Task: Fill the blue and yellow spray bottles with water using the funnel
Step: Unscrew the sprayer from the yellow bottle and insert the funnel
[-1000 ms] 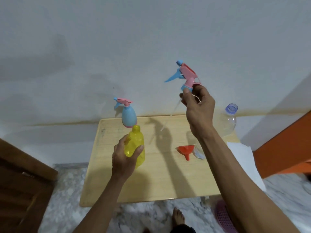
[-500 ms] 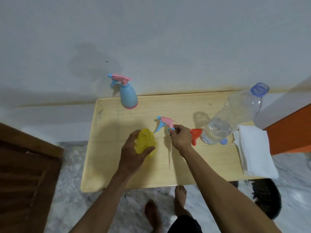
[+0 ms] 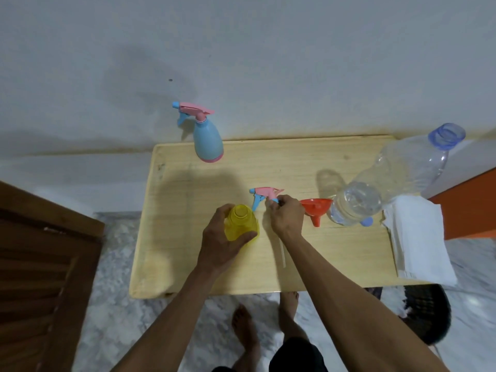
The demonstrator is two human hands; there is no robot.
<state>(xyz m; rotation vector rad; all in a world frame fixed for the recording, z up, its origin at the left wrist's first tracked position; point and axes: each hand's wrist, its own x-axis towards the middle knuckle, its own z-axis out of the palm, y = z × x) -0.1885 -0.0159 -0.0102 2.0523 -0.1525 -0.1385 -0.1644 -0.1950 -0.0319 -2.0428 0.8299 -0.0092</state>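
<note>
Holding the yellow spray bottle (image 3: 240,223) upright on the desk (image 3: 188,259), the left hand (image 3: 222,242) has its fingers and thumb curled round the bottle's sides, and the bottle's mouth is open at the top. The right hand (image 3: 285,214) pinches the pink and blue spray top (image 3: 264,196) just to the right of the bottle, low over the desk, with its thin tube (image 3: 282,253) lying toward the near edge. The red funnel (image 3: 316,209) lies on its side just right of that hand, touching the big clear water bottle (image 3: 389,183), which has water in it and no cap on. The blue spray bottle (image 3: 208,142) stands at the far edge with its top on. A white cloth (image 3: 418,242) lies on the right. To do this step well, I think the hand should lay the spray top flat where it will not roll off, then let go. The left hand should keep the yellow bottle straight up, so the funnel can sit in its mouth without tipping.
</note>
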